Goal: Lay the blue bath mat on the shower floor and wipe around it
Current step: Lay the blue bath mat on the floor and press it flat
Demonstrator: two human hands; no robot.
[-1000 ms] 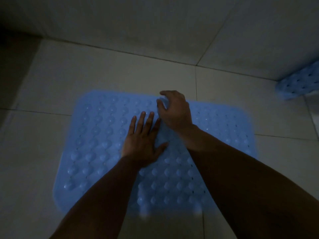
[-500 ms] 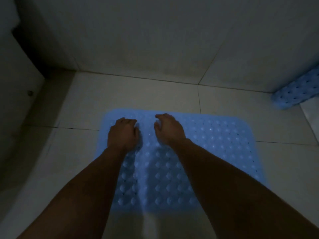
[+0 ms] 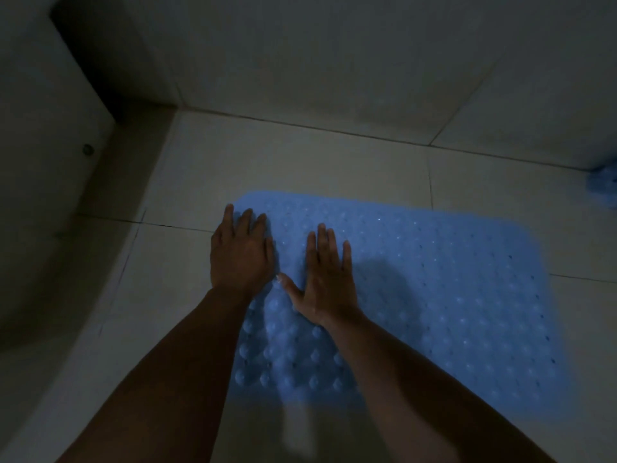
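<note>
The blue bath mat lay flat on the shower floor, a rounded-corner rectangle of soft, rubbery-looking material studded with rows of raised bumps and pierced by small holes. Its far edge ran near the base of the wall, and its left edge sat close to the dark corner.

The left hand pressed down on the mat's far left corner, fingers straight and held close together, the outermost finger reaching past the mat's edge onto the tile. The right hand lay flat just beside it, palm down, fingers extended and the thumb spread out toward the left hand; the two were near each other without touching.

Half a second before, both hands had been curled on the mat near its far edge; now both were flattened, and the view had swung leftward, so the mat sat further right in the picture.

The floor was of large, smooth, pale tiles with thin dark grout lines. A second blue bumpy item showed at the right edge, mostly cut off.
</note>
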